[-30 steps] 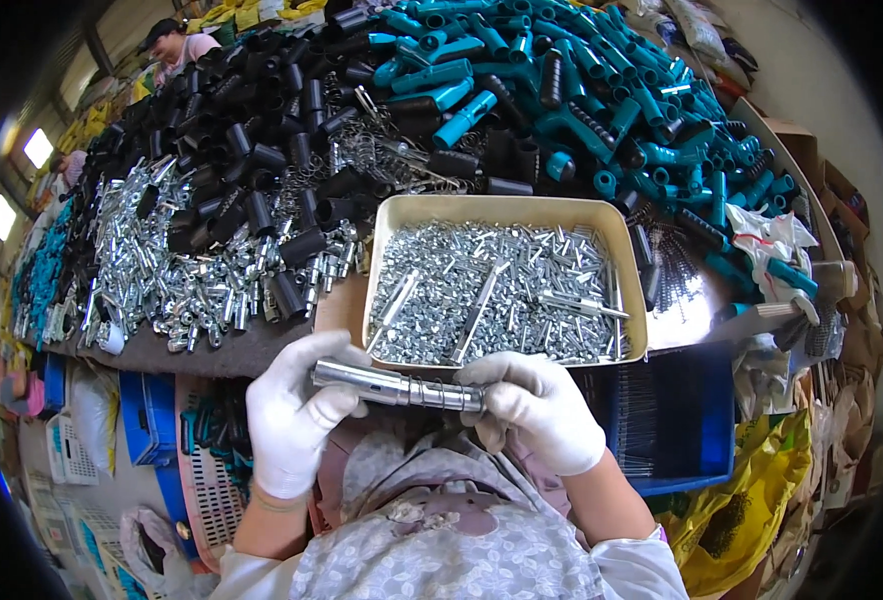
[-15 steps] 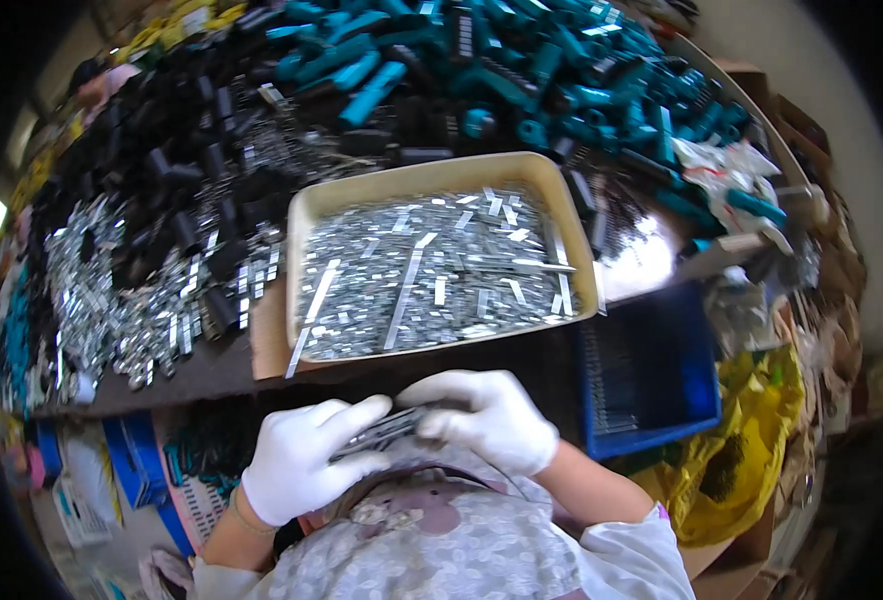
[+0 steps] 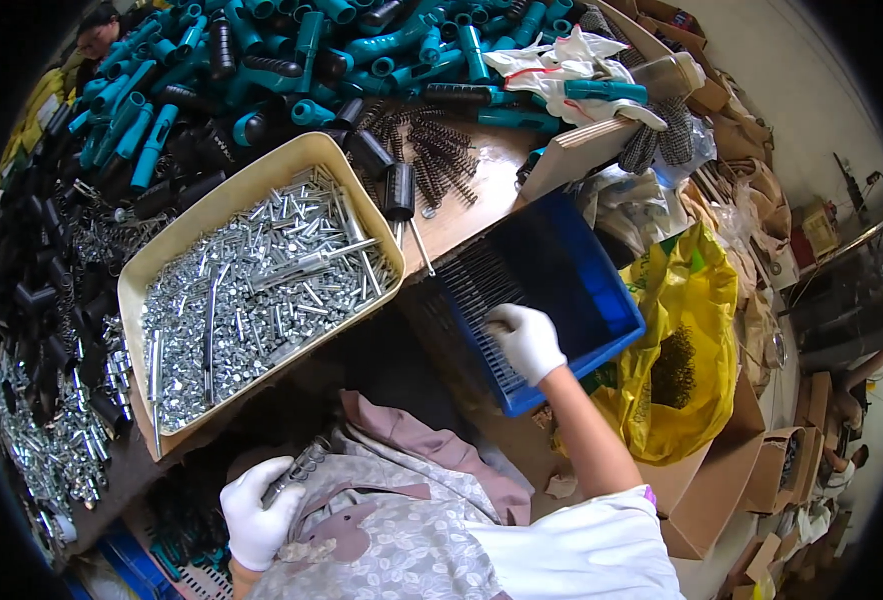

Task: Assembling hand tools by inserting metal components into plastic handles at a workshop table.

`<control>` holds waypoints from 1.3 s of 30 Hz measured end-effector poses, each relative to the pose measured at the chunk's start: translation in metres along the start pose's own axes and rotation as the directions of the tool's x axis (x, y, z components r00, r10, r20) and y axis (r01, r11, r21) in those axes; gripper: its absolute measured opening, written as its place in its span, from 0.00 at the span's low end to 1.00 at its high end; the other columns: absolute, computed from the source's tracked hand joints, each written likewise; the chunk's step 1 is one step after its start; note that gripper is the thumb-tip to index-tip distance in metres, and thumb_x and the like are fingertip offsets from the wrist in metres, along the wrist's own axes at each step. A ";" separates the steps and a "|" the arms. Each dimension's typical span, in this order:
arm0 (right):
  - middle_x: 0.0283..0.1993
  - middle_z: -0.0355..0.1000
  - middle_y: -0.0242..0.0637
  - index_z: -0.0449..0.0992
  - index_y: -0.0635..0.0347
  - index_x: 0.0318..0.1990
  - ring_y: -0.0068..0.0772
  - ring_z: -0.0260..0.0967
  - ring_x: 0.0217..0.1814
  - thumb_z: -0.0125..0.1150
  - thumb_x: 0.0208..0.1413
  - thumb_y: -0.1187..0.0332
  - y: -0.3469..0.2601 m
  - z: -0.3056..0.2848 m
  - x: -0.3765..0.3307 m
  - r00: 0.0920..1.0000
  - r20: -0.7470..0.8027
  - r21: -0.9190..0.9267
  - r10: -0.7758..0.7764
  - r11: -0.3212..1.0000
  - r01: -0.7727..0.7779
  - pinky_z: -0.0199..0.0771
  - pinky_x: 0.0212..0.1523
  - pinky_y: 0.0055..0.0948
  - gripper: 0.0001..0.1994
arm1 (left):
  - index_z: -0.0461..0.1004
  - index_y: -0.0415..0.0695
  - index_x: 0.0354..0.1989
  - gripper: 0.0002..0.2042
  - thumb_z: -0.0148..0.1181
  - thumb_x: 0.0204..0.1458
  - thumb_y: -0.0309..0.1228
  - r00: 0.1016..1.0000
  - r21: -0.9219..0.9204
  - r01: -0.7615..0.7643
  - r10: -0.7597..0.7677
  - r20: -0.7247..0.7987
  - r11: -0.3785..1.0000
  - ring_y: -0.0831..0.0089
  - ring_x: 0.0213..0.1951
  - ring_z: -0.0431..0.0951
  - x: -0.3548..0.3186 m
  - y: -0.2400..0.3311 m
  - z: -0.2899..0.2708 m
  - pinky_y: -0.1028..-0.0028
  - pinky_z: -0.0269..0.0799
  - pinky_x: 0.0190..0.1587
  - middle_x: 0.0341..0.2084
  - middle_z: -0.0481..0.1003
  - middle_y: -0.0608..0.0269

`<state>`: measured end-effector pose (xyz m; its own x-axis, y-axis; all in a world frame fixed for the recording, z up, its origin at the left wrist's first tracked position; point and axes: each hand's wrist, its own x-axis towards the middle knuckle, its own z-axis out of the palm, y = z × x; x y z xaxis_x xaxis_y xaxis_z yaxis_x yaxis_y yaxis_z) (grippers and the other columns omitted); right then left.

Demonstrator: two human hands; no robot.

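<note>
Both my hands wear white gloves. My left hand [image 3: 259, 510] is low at my lap, shut on a bundle of metal rods [image 3: 302, 470]. My right hand [image 3: 527, 340] reaches out to the right into a blue plastic crate [image 3: 602, 300] and rests on a row of dark thin parts [image 3: 477, 295] lying in it; whether the fingers grip any of them is not visible. A beige tray [image 3: 137, 275] full of silvery bolts and pins stands on the table ahead of me, to the left.
Teal handles [image 3: 382, 40] and black grips [image 3: 42, 290] are heaped across the table, with dark springs [image 3: 432, 150] and loose metal parts [image 3: 47, 450]. A yellow bag [image 3: 697, 330] and cardboard boxes [image 3: 782, 460] stand at the right. Another person [image 3: 97, 30] is at the far left.
My hands have parted. The right hand left the rod bundle and moved right into the blue crate. The left hand stayed low with the rods. My view swung to the right.
</note>
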<state>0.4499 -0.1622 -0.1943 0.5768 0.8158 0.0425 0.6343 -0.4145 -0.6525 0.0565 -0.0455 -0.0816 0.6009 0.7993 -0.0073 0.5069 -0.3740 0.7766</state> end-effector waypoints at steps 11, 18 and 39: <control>0.43 0.75 0.43 0.80 0.55 0.38 0.47 0.73 0.50 0.55 0.50 0.71 0.112 0.058 0.039 0.908 0.389 -0.623 -0.155 0.681 0.384 0.77 0.46 0.42 0.09 | 0.79 0.33 0.44 0.18 0.67 0.41 0.21 0.994 0.002 -0.049 0.049 -0.093 0.999 0.58 0.33 0.83 0.002 0.010 0.007 0.70 0.76 0.38 0.33 0.81 0.46; 0.39 0.78 0.45 0.81 0.55 0.35 0.48 0.78 0.42 0.51 0.56 0.71 0.126 0.075 0.045 0.902 0.425 -0.704 -0.075 0.599 0.381 0.79 0.40 0.45 0.10 | 0.79 0.34 0.46 0.19 0.69 0.42 0.21 0.992 -0.019 -0.096 0.095 -0.078 0.995 0.58 0.33 0.82 0.000 0.001 0.005 0.70 0.76 0.37 0.33 0.80 0.47; 0.52 0.74 0.55 0.69 0.67 0.51 0.42 0.78 0.48 0.65 0.58 0.70 -0.252 0.081 -0.067 0.594 0.676 0.686 -0.436 0.078 -0.723 0.83 0.48 0.38 0.17 | 0.72 0.32 0.55 0.29 0.73 0.48 0.37 0.883 -0.528 0.030 -0.270 -0.383 0.848 0.76 0.39 0.78 -0.047 0.012 -0.047 0.75 0.74 0.44 0.38 0.78 0.57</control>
<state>0.2097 -0.0794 -0.0935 -0.2815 0.9382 -0.2015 -0.7208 -0.3454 -0.6009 0.0056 -0.0655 -0.0420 0.1573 0.9872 0.0253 0.1215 -0.0448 0.9916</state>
